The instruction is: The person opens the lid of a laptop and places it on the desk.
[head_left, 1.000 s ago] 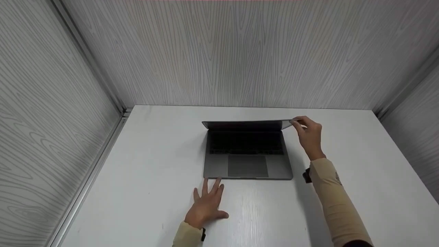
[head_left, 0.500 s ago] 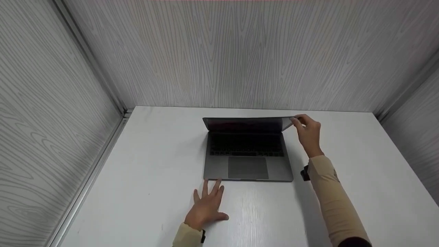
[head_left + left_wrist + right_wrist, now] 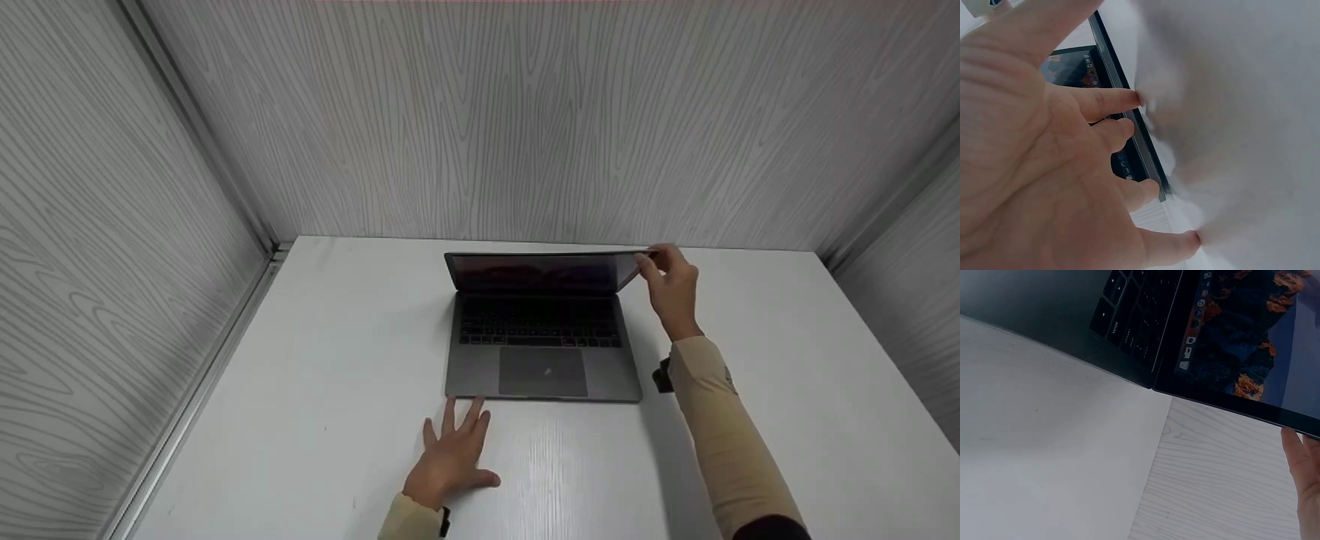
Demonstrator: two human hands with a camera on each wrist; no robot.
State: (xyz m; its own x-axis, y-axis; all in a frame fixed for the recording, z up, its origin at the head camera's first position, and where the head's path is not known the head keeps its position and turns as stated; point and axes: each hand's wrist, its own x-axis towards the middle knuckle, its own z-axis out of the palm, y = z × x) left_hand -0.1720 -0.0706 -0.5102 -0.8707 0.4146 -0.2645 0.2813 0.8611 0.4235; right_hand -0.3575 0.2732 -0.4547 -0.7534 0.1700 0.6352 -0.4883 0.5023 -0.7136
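Observation:
A grey laptop [image 3: 475, 369] lies on the white table with its lid raised. Its screen [image 3: 1230, 343] is lit and shows a desktop picture with a row of icons. My right hand [image 3: 673, 289] pinches the lid's upper right corner between thumb and fingers. Spread out on the table, my left hand [image 3: 448, 461] has its fingertips at the front left edge of the laptop base. In the left wrist view several fingers of the left hand [image 3: 1067, 163] reach the base's front edge, and one fingertip rests on the table past its corner.
The white table [image 3: 337, 360] surrounds the laptop on all sides. A wood-grain back wall [image 3: 480, 120] rises behind it, and a similar panel [image 3: 90, 285] stands on the left with a metal rail [image 3: 187, 397] along its foot.
My right hand has tilted the lid further back, so more of the screen and keyboard shows. The screen has lit up. My left hand keeps its place at the base.

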